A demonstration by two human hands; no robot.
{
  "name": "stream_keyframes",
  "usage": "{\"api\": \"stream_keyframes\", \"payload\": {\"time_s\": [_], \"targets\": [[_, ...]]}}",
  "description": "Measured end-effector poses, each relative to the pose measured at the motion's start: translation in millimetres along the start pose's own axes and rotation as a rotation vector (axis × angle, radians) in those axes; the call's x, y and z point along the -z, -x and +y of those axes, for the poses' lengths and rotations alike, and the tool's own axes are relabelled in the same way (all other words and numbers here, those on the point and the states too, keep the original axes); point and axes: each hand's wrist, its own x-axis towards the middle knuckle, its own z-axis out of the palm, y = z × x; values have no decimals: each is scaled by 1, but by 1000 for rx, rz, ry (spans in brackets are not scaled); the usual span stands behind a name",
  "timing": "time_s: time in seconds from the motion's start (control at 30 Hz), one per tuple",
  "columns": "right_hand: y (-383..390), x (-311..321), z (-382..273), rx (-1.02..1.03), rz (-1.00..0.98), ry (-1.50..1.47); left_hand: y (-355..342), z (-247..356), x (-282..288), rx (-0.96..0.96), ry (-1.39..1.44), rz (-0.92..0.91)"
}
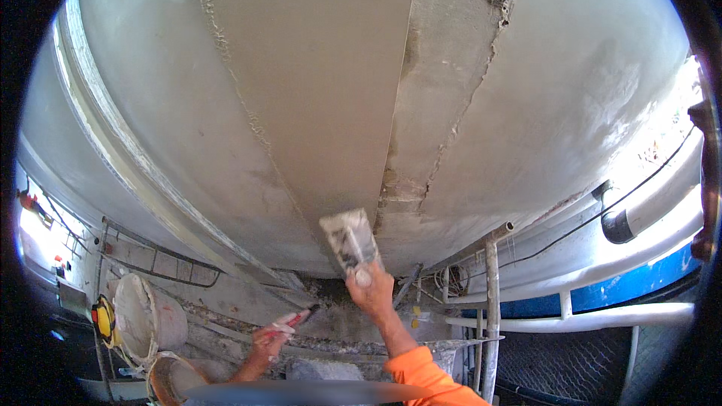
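My right hand (pixel 370 291) grips the handle of a rectangular, plaster-smeared float (pixel 347 237) at the lower part of a grey plastered wall (pixel 323 105). A smooth darker strip runs up the wall, bordered by raised ridges of plaster and a rougher patched band (pixel 444 90) on its right. Lower and further left, my left hand (pixel 271 338), dusted with white, is closed on a red-handled tool (pixel 295 320) with a dark tip, apart from the wall. My orange right sleeve (pixel 429 376) shows at the bottom.
Plaster-crusted buckets (pixel 162 319) stand at the lower left beside a yellow item (pixel 109 316). Scaffold tubes (pixel 492 308) rise at the right, near white pipes (pixel 571 323), a black cable and a blue panel (pixel 632 278). A metal ladder-like frame (pixel 162 259) lies left; a long pale batten runs down the left wall.
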Motion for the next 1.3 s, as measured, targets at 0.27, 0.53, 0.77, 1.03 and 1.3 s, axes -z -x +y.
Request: {"api": "stream_keyframes", "payload": {"time_s": [0.27,0.53,0.77,1.03,1.3], "targets": [[-4,56,-49,-368,-507,-880,-46,121,-38,-308,164,-129],[24,58,-43,-698,-934,-1278,-119,165,-41,-824,-19,-80],[25,76,-15,-470,-354,-885,-99,133,-74,-735,235,-526],[-119,185,-98,-2,225,-929,-67,69,-78,-442,270,-573],[-139,170,-112,18,244,-695,-51,54,-64,-233,259,-457]]}}
